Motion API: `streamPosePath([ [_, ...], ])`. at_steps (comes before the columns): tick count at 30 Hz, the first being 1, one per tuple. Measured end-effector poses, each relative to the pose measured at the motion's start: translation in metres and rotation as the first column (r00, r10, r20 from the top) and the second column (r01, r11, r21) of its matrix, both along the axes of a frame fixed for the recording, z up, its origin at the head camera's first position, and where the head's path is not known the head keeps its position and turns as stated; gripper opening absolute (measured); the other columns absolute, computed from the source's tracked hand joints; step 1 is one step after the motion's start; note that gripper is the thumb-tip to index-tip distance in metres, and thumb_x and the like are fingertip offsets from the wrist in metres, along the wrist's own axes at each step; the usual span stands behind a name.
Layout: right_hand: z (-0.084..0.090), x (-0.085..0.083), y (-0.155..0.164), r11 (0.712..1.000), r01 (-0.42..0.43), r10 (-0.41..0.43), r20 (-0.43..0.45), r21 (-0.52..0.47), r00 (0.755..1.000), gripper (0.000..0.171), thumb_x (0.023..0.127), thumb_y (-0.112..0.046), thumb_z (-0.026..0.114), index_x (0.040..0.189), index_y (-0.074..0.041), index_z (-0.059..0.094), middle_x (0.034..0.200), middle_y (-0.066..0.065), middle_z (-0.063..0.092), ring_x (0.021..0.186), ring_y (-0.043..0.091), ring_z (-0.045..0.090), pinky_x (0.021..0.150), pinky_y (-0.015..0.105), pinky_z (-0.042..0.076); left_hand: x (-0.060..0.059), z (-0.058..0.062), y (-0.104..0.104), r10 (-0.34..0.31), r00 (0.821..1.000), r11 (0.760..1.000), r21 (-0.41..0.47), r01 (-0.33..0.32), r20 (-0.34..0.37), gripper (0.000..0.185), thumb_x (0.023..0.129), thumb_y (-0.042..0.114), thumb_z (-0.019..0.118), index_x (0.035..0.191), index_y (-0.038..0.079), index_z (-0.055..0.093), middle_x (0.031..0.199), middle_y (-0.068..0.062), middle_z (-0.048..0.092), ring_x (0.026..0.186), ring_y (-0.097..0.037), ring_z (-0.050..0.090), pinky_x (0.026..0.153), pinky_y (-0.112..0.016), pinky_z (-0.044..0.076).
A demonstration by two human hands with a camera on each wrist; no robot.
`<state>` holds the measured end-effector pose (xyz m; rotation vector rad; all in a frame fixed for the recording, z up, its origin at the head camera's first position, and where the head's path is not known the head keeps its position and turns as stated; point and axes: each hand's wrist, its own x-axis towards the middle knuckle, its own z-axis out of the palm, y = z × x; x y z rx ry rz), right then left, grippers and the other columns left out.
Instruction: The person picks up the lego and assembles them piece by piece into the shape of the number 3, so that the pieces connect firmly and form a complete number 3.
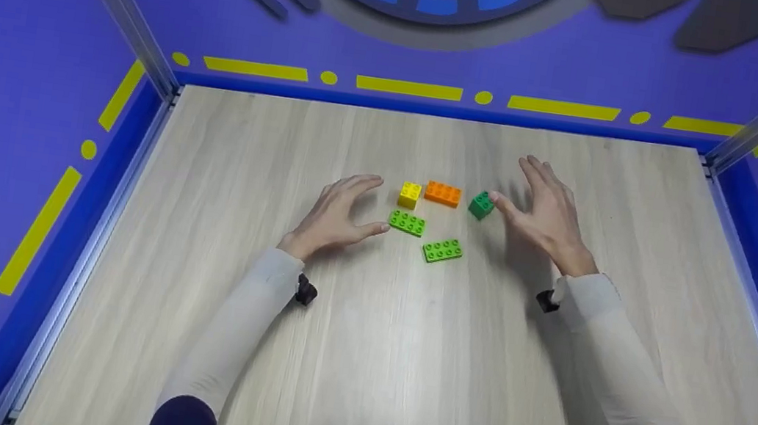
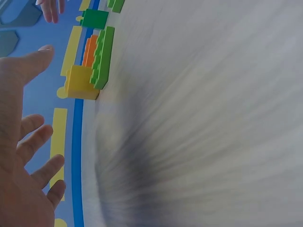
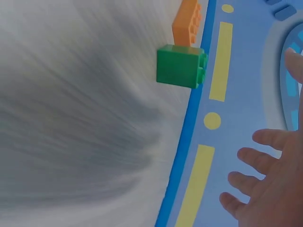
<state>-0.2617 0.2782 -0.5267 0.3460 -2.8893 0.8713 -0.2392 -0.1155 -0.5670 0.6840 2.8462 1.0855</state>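
Several toy building bricks lie on the wooden table between the two hands. A yellow brick (image 1: 409,195) stands beside an orange brick (image 1: 442,193). A dark green brick (image 1: 481,205) is to their right. Nearer the person are one light green flat brick (image 1: 407,223) and another light green brick (image 1: 442,250). My left hand (image 1: 336,215) hovers left of the yellow brick with fingers spread and holds nothing; its thumb tip is close to the first light green brick. Over the table right of the dark green brick, my right hand (image 1: 548,214) is spread too, its thumb near that brick and its palm bare.
Purple-blue panels (image 1: 400,60) with yellow markings wall the table (image 1: 373,360) at the back and both sides. Metal rails (image 1: 94,232) run along its side edges. A small dark device (image 1: 305,291) is strapped at the left wrist, and another (image 1: 548,301) at the right.
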Motion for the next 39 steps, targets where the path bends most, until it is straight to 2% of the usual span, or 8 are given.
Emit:
streamPosePath([
  [9,-0.016,0.009,-0.009,0.998,0.017,-0.014,0.049,-0.055,0.999,0.096,0.097,-0.068,0.066,0.167,-0.010,0.035,0.174,0.015,0.033,0.162,0.040,0.026,0.130,0.065,0.021,0.005,-0.008,0.009,-0.030,0.998,0.999,0.014,0.030,0.050,0.078,0.094,0.051,0.080,0.157,0.015,0.053,0.161,-0.002,0.054,0.151,-0.024,0.047,0.129,-0.050,0.030],
  [16,-0.030,0.010,-0.014,0.989,0.037,-0.014,0.160,-0.144,0.987,0.100,0.096,-0.067,0.068,0.169,-0.010,0.030,0.174,0.018,0.029,0.161,0.041,0.028,0.131,0.062,0.024,0.005,-0.011,0.014,-0.042,0.997,0.999,-0.003,0.043,0.059,0.073,0.094,0.046,0.081,0.154,0.014,0.056,0.156,-0.003,0.058,0.146,-0.025,0.049,0.128,-0.046,0.032],
  [24,-0.045,0.010,-0.017,0.972,0.076,-0.019,0.246,-0.221,0.969,0.095,0.098,-0.060,0.071,0.167,-0.006,0.033,0.171,0.022,0.035,0.159,0.042,0.031,0.131,0.060,0.026,0.004,-0.015,0.018,-0.044,0.996,0.997,-0.054,0.049,0.077,0.069,0.098,0.044,0.078,0.155,0.014,0.055,0.157,-0.005,0.056,0.147,-0.026,0.047,0.129,-0.045,0.031],
  [32,-0.052,0.011,-0.021,0.941,0.102,-0.019,0.250,-0.323,0.968,0.078,0.103,-0.041,0.072,0.162,-0.002,0.040,0.165,0.020,0.045,0.155,0.038,0.041,0.129,0.053,0.033,-0.001,-0.015,0.023,-0.062,0.996,0.997,-0.032,0.064,0.063,0.058,0.099,0.036,0.078,0.150,0.013,0.062,0.151,-0.004,0.061,0.142,-0.027,0.050,0.125,-0.044,0.037],
  [39,-0.055,0.011,-0.024,0.917,0.128,-0.045,0.221,-0.379,0.974,0.066,0.103,-0.032,0.074,0.155,0.002,0.051,0.157,0.022,0.055,0.146,0.037,0.052,0.124,0.051,0.042,-0.005,-0.015,0.030,-0.073,0.995,0.994,-0.070,0.078,0.072,0.052,0.101,0.032,0.076,0.149,0.017,0.064,0.149,-0.001,0.063,0.139,-0.025,0.051,0.122,-0.045,0.038],
])
